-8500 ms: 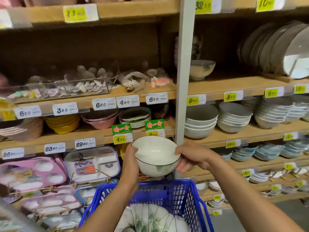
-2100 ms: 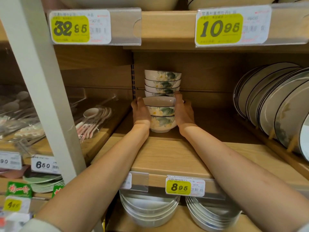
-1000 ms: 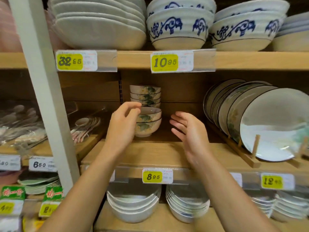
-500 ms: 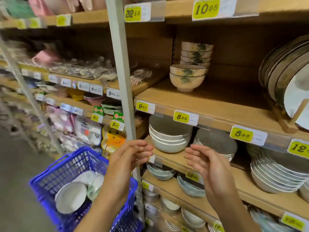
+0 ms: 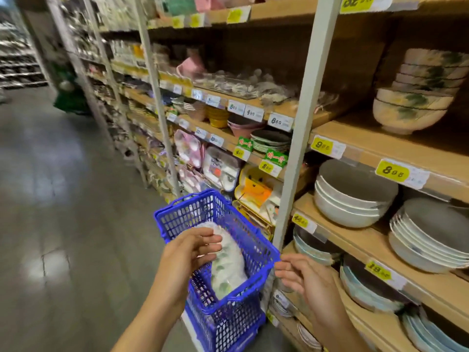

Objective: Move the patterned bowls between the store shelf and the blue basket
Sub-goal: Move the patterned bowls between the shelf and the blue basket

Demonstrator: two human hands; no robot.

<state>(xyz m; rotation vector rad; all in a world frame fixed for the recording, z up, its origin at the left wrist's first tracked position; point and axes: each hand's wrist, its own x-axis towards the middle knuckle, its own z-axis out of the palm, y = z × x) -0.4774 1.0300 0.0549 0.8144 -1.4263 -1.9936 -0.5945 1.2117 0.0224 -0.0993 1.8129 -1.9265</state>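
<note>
Store shelf [image 5: 355, 138]: stacked patterned bowls [image 5: 408, 110] at upper right. Blue basket [image 5: 228, 323] below: more bowls [image 5: 228, 265] inside, lying on their sides. Left hand [image 5: 190, 252]: fingers relaxed over these, contact unclear. Right hand [image 5: 304, 280]: fingers loose, empty, just beside basket rim

Basket [image 5: 228, 323] sits low centre, on the aisle side of the shelving, just left of the upright post [image 5: 302, 123]. Nested bowls [image 5: 228, 270] lie tipped over inside it, running along its length. Left hand [image 5: 187, 252] is above the basket, fingers over the far end of those bowls; contact unclear. Right hand [image 5: 307, 278] is just right of the basket's near-right corner, in front of the lower shelves. On the upper right shelf [image 5: 368, 138], a two-bowl stack [image 5: 408, 110] stands in front with a taller stack [image 5: 431, 69] behind it. Next shelf down holds larger nested bowls [image 5: 352, 199]. Floor [image 5: 63, 199] is to the left.
</note>
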